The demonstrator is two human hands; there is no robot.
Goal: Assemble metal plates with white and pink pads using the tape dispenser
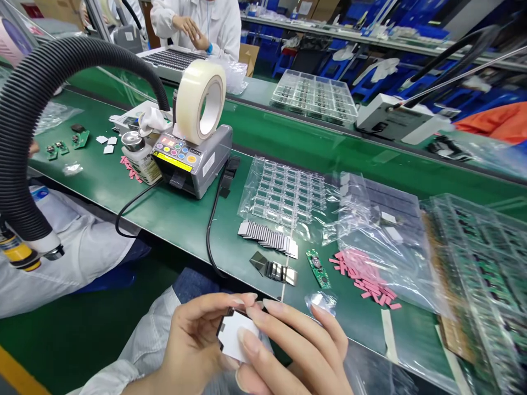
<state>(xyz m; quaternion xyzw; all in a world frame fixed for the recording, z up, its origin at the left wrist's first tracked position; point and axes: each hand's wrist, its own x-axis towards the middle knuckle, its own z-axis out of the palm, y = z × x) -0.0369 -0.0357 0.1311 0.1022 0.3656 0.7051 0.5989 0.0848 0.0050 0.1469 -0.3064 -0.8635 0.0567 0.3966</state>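
Your left hand (191, 345) and right hand (294, 345) pinch a small white-faced plate (236, 334) between curled fingers, just off the green workbench (177, 219); a slipping grip could drop it or smudge its face.

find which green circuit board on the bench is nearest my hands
The narrow green circuit board lying alone between the stacked silver plates and the pink strips; the other green boards lie far up the bench, past the grey tape dispenser.
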